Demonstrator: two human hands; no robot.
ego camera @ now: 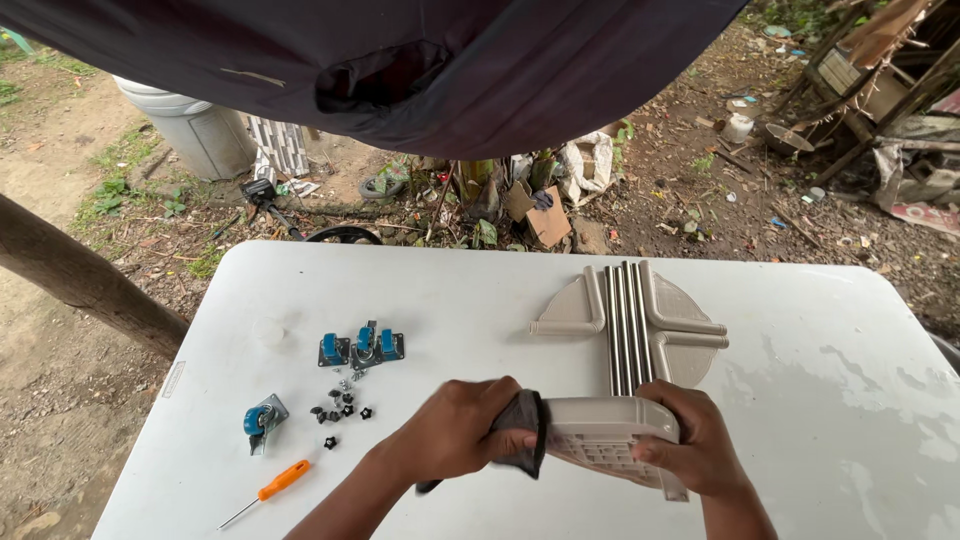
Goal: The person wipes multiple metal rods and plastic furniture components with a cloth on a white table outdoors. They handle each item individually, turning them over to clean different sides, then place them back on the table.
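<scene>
My right hand [690, 445] grips a beige plastic part [610, 430] at the near middle of the white table [450, 290]. My left hand [455, 430] presses a dark cloth [522, 430] against the left end of that part. Just beyond lies a round beige base piece [665, 315] with several metal rods [625, 320] laid along its middle groove.
To the left lie blue caster wheels [360, 347], one separate caster [260, 420], small black screws and nuts [340, 405] and an orange-handled screwdriver [270, 490]. A dark fabric [400, 60] hangs overhead. Littered dirt ground, a grey drum [200, 130] and a wooden post [80, 280] surround the table.
</scene>
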